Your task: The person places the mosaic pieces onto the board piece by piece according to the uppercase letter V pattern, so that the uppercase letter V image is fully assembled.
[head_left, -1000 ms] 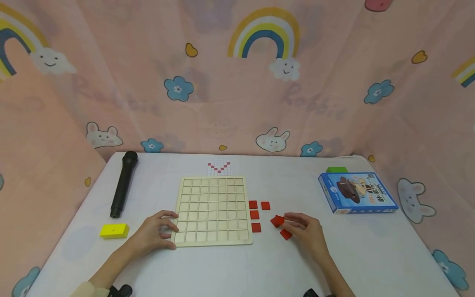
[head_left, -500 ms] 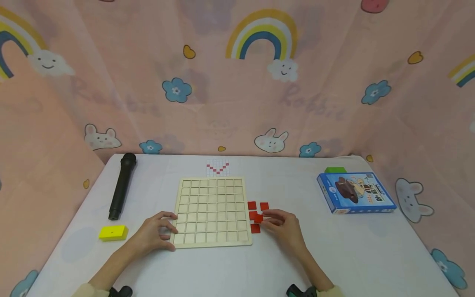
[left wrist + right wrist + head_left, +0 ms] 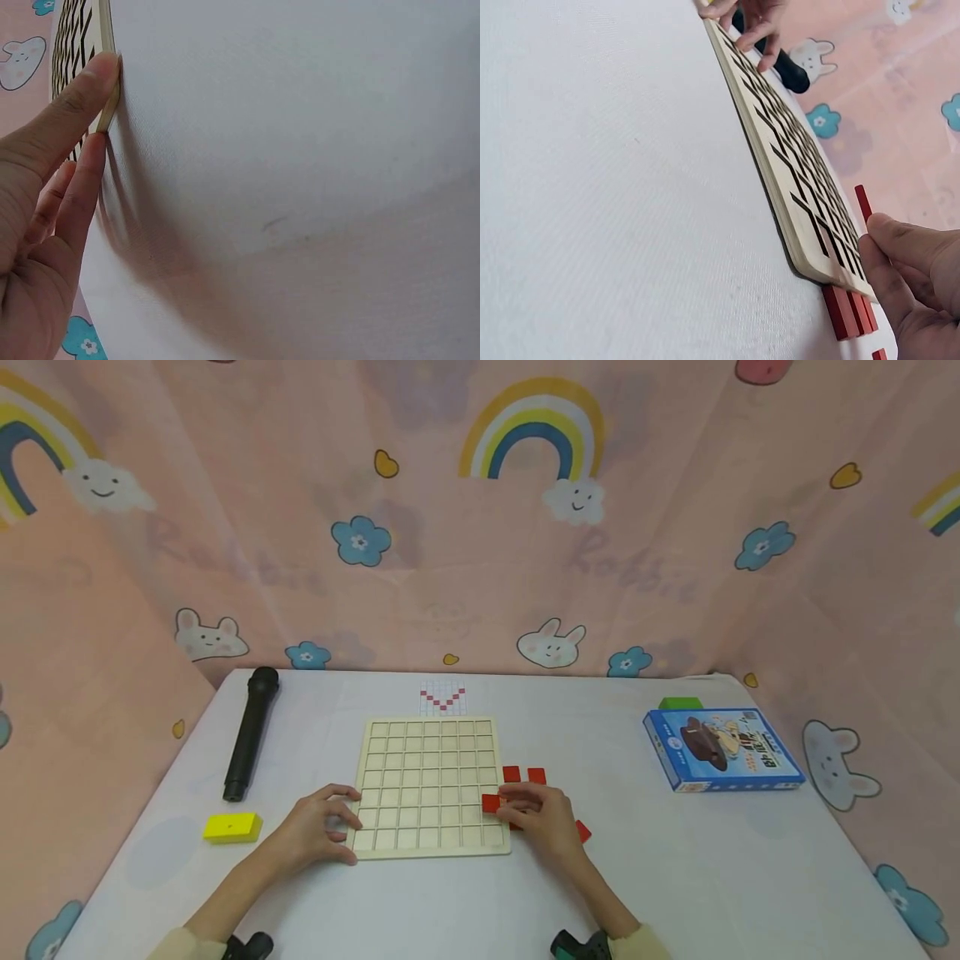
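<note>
A small flat red square tile (image 3: pixel 491 802), judged light, rigid and smooth, is pinched by its edges in the right hand (image 3: pixel 542 821) over the right edge of the pale wooden grid board (image 3: pixel 427 785) at mid-tabletop; the left hand (image 3: pixel 315 827), fingers relaxed, is pressed against the board's front-left corner; loose red tiles (image 3: pixel 523 774) lie beside it.

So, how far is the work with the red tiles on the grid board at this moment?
Done: nothing shows seated; every cell of the grid board that can be seen looks bare. In hand: the right hand pinches one red tile over the board's right edge, while the left hand holds the near left corner. Left: the other red tiles lie beside the board, and the small red V pattern card lies behind it.
</note>
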Action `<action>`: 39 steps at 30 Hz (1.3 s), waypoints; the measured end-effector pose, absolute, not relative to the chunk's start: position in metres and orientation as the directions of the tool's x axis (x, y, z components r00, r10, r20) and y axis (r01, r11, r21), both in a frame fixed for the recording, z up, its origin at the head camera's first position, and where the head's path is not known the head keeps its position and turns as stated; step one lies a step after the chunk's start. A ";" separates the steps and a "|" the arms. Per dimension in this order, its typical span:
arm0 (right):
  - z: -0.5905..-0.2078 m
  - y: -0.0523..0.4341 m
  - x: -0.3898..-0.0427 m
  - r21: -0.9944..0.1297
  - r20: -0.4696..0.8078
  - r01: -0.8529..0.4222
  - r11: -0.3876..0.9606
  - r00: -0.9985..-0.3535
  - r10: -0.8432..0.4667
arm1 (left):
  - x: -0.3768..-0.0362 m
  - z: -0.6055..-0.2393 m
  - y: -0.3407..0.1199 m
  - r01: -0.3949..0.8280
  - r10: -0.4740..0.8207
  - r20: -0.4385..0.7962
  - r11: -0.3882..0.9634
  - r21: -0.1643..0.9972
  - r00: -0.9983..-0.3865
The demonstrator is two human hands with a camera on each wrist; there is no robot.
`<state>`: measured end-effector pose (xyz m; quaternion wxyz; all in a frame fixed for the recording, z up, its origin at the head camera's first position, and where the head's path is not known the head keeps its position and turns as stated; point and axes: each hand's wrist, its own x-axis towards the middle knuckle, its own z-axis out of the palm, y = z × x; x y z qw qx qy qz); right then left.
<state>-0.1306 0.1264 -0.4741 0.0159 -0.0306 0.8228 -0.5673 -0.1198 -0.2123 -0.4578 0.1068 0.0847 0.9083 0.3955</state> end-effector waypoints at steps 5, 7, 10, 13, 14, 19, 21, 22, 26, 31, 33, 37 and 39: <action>-0.475 0.113 -0.131 -0.911 0.055 -0.096 0.401 -0.992 -0.114 | -0.121 -0.457 -0.214 0.101 0.267 -0.110 0.666 0.739 -0.957; -0.474 0.107 -0.130 -0.893 0.074 -0.124 0.433 -0.989 -0.129 | -0.121 -0.457 -0.214 0.110 0.279 -0.108 0.661 0.743 -0.954; -0.472 0.098 -0.130 -0.874 0.081 -0.140 0.465 -0.986 -0.144 | -0.122 -0.458 -0.214 0.108 0.284 -0.110 0.655 0.748 -0.953; -0.471 0.091 -0.130 -0.869 0.069 -0.134 0.477 -0.986 -0.151 | -0.123 -0.457 -0.213 0.101 0.279 -0.114 0.654 0.750 -0.954; -0.471 0.089 -0.130 -0.868 0.070 -0.138 0.476 -0.985 -0.157 | -0.123 -0.457 -0.212 0.098 0.276 -0.116 0.654 0.750 -0.954; -0.472 0.079 -0.129 -0.866 0.090 -0.172 0.469 -0.977 -0.192 | -0.122 -0.454 -0.210 0.075 0.255 -0.133 0.668 0.740 -0.958; -0.471 0.076 -0.129 -0.862 0.097 -0.188 0.471 -0.973 -0.210 | -0.123 -0.453 -0.210 0.071 0.251 -0.137 0.673 0.737 -0.958; -0.470 0.075 -0.129 -0.861 0.099 -0.194 0.471 -0.971 -0.218 | -0.123 -0.453 -0.210 0.065 0.245 -0.140 0.675 0.735 -0.959; -0.470 0.070 -0.129 -0.851 0.114 -0.221 0.475 -0.963 -0.244 | -0.124 -0.454 -0.209 0.040 0.223 -0.154 0.681 0.732 -0.963; -0.474 0.064 -0.130 -0.854 0.120 -0.227 0.469 -0.962 -0.246 | -0.126 -0.455 -0.208 0.050 0.230 -0.151 0.688 0.724 -0.961; -0.475 0.062 -0.131 -0.854 0.120 -0.226 0.468 -0.962 -0.246 | -0.127 -0.455 -0.208 0.060 0.236 -0.146 0.690 0.721 -0.961; -0.476 0.059 -0.133 -0.852 0.120 -0.232 0.469 -0.959 -0.256 | -0.126 -0.456 -0.209 0.052 0.228 -0.149 0.690 0.722 -0.962; -0.476 0.058 -0.133 -0.850 0.123 -0.238 0.471 -0.957 -0.262 | -0.125 -0.456 -0.209 0.048 0.223 -0.148 0.689 0.723 -0.963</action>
